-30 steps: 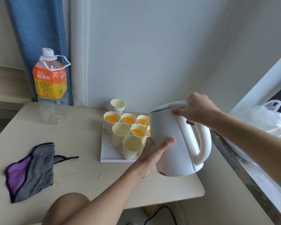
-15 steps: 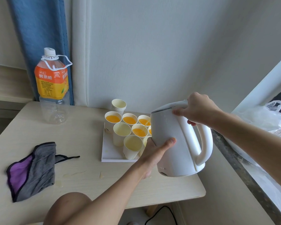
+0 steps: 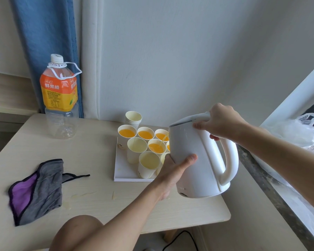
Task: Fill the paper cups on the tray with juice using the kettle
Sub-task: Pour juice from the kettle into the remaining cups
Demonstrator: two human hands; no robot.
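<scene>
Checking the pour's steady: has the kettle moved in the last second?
No. Against the tray, the kettle keeps the same spot and tilt.

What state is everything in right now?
kettle, tilted, lid down, pouring juice into middle cup
right hand, grips kettle handle
left hand, holds kettle body
back-row cups, filled
front cup, empty
middle-left cup, empty
spare cups, stacked, top one empty
bottle, capped, upright, looks empty
cloth, crumpled
</scene>
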